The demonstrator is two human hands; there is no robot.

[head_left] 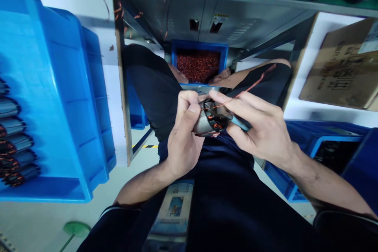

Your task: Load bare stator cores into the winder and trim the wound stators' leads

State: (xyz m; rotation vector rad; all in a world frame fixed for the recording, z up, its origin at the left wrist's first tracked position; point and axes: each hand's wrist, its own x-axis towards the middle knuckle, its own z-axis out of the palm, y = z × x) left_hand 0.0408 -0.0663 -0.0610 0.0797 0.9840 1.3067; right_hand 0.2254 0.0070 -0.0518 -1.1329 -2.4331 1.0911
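My left hand (183, 134) grips a grey metal motor stator (206, 123) with copper windings, held over my lap. My right hand (260, 126) holds a thin tool with a teal handle (239, 123), its tip at the stator's open end. A copper wire (251, 85) runs from the stator up and to the right, passing between my right fingers. Both hands touch the stator from either side.
A blue bin (200, 65) of copper wire scraps sits between my knees. A large blue crate (59, 106) at the left holds several stators (13, 141). Another blue crate (310, 153) is at the right, a cardboard box (342, 67) above it. A badge card (175, 206) hangs on my chest.
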